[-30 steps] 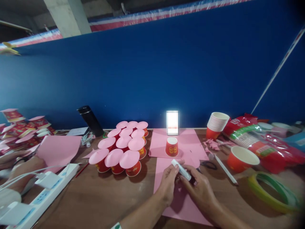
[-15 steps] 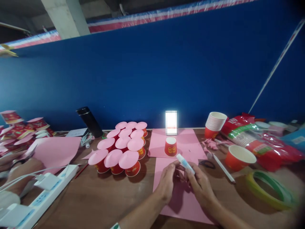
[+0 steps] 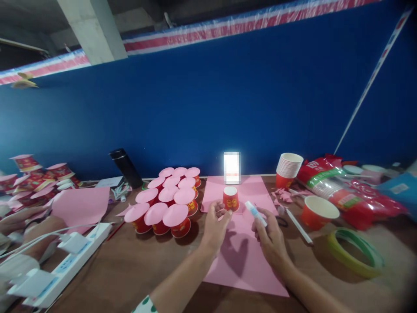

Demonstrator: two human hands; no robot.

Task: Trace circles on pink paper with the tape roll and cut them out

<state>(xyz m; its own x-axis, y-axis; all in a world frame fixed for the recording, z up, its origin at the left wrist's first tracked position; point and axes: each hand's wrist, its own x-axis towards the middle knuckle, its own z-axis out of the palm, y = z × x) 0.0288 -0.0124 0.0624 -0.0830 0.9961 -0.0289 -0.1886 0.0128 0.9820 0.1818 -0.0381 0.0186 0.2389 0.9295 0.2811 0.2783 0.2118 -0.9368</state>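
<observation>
glue stick sits clamped in the fingers of the right hand, tilted up and to the left, above the pink paper sheet lying on the counter. left hand hovers just beside an upturned red cup; its fingers are curled, and i cannot tell whether they pinch anything. pink-topped red cups stand clustered near, to the left.

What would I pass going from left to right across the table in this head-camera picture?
White power strip → black flask → cluster of pink-topped red cups → left hand → glue stick, held in the right hand → open red cup → green tape ring.
</observation>
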